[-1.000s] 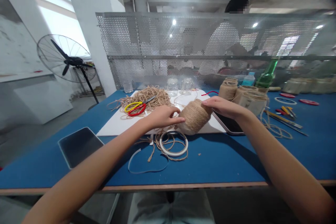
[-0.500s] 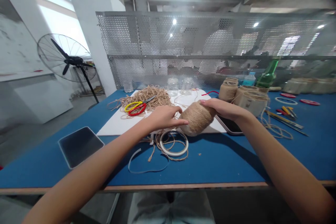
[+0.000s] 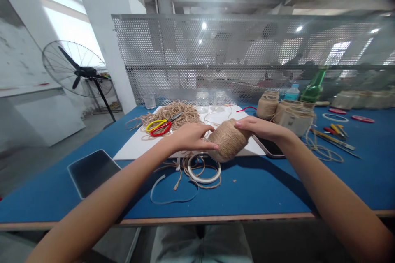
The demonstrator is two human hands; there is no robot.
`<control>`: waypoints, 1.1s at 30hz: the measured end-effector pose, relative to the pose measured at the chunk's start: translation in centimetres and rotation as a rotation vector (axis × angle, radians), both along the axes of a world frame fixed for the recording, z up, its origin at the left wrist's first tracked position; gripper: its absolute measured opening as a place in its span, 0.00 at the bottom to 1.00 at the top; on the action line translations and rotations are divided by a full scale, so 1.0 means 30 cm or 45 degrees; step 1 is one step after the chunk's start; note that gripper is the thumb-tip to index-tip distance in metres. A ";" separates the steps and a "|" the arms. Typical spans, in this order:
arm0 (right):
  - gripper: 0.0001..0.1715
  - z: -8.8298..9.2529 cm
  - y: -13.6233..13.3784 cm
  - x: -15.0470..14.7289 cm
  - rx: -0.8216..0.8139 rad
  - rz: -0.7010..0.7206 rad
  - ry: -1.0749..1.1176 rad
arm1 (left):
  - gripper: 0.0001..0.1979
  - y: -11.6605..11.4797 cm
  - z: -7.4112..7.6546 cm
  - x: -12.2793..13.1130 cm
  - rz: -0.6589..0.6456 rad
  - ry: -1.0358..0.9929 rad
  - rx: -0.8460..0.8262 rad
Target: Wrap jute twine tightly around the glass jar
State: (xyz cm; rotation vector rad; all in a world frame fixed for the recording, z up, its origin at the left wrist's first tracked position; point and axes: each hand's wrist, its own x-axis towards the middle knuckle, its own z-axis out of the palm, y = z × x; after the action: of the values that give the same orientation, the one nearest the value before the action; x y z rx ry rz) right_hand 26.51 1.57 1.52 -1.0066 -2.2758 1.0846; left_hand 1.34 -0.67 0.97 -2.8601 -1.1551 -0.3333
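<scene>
head view: left hand (image 3: 191, 137), right hand (image 3: 262, 127) cup a twine-wrapped jar (image 3: 227, 139).

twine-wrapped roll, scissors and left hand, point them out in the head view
twine-wrapped roll (image 3: 227, 139), head view, on its wrapped side
scissors (image 3: 166, 126), head view, on the red handle
left hand (image 3: 191, 137), head view, on the back of the hand

1. Your left forearm (image 3: 101, 197): bare, slim, tapering toward the wrist.
2. Your right forearm (image 3: 336, 201): bare, slim, with the same taper.
3. Your left hand (image 3: 191, 137): bare, with long, slender fingers.
4. Your right hand (image 3: 262, 126): bare, with similarly slender fingers.
5. Your pale grey cloth trousers (image 3: 200, 246): loose, softly creased across the lap; the fabric's weave is too blurred to tell.
</scene>
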 end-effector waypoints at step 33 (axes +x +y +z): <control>0.32 0.027 -0.023 -0.012 0.091 -0.197 -0.073 | 0.34 -0.006 -0.021 0.017 0.011 -0.025 -0.098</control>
State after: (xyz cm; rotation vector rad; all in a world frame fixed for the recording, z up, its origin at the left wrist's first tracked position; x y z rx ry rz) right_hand 26.17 0.88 2.33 -1.1766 -2.2222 0.9158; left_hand 1.85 -0.84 0.34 -2.9234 -1.2091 -0.3237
